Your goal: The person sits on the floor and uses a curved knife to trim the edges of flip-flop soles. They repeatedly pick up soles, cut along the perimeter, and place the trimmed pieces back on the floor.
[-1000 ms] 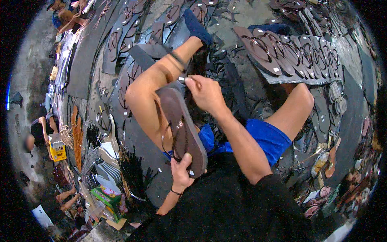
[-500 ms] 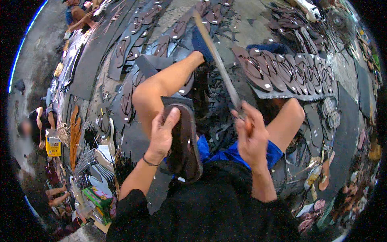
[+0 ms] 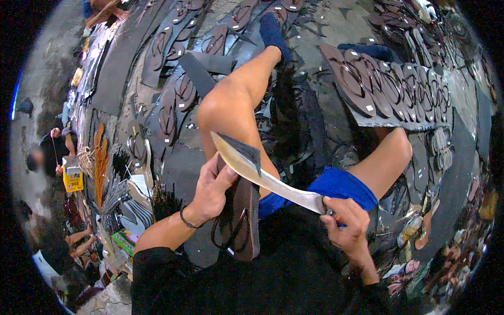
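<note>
Left hand (image 3: 211, 191) grips a brown sandal (image 3: 245, 207) near the left leg (image 3: 231, 102); right hand (image 3: 348, 224) grips a big knife (image 3: 283, 189); the sandal looks light and bendy, best held by its sides

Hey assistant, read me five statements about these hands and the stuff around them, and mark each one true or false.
1. The right hand holds a long curved knife. True.
2. The left hand is empty. False: it holds a brown sandal.
3. A dark band sits around the left wrist. True.
4. The shorts are red. False: they are blue.
5. A row of sandals lies near the right knee. True.
</note>
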Demonstrator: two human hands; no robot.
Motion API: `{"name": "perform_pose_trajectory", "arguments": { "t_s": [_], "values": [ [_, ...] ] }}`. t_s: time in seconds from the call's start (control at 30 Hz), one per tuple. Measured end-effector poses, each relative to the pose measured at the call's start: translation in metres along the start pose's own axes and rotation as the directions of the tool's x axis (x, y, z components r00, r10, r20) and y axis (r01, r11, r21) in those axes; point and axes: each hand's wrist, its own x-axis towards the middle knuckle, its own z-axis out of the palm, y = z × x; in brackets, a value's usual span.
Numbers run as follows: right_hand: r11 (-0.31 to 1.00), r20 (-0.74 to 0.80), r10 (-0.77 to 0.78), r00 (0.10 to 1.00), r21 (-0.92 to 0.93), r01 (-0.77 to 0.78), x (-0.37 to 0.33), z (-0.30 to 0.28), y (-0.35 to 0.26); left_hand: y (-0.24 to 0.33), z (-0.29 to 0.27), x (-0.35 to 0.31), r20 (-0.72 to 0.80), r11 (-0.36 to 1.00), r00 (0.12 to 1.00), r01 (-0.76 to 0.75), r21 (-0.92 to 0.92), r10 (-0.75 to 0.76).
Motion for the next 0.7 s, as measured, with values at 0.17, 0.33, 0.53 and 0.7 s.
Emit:
{"name": "perform_pose_trajectory", "arguments": {
  "t_s": [0.17, 0.33, 0.53, 0.7],
  "values": [
    [0.991, 0.194, 0.098, 0.976, 0.066, -0.113, 0.039, -0.045, -0.024, 0.001, 0.008, 0.007, 0.109, 0.995, 0.992, 0.055, 0.078, -0.064],
    [0.992, 0.287, 0.112, 0.951, 0.025, -0.124, 0.079, -0.065, -0.040, 0.004, 0.023, 0.014, 0.205, 0.997, 0.976, 0.075, -0.002, -0.073],
    [0.993, 0.542, 0.031, 0.840, 0.079, -0.088, 0.137, -0.057, -0.038, 0.002, 0.034, 0.016, 0.212, 0.993, 0.971, 0.097, 0.069, -0.109],
    [0.978, 0.527, -0.077, 0.846, 0.206, -0.039, 0.154, -0.041, -0.035, 0.030, 0.032, 0.036, 0.347, 0.924, 0.935, -0.071, 0.375, -0.069]
  ]
}}
